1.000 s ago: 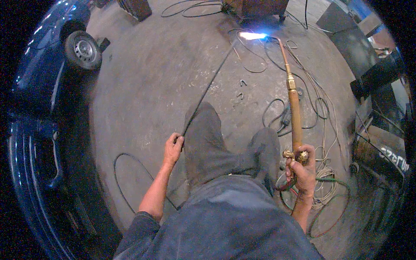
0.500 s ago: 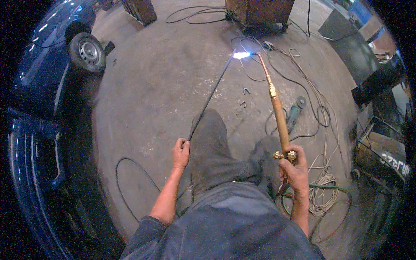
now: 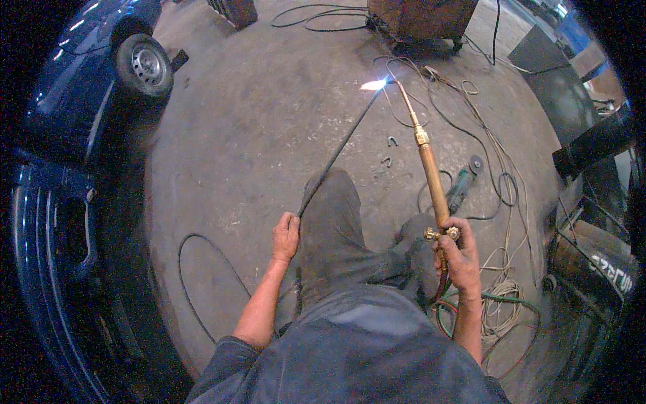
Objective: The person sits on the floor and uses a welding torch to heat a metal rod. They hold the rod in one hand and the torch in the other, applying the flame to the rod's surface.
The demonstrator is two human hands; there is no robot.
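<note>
Cannot see the rod (image 3: 338, 153) inside the left hand (image 3: 286, 238), nor the torch (image 3: 434, 182) where wrapped by the right hand (image 3: 461, 257). Cannot make out the rod's tip against the flame (image 3: 375, 85) beyond both hands, nor the box (image 3: 420, 20) top farther ahead, cut off.

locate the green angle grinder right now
In the head view, the green angle grinder lies right of centre on the grey concrete floor, right of the golden metal torch.

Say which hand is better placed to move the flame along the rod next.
Probably the right hand: it grips the torch, whose flame burns at the far end of the rod. The left hand holds the rod's nearer part, so it seems better suited to steadying it.
</note>
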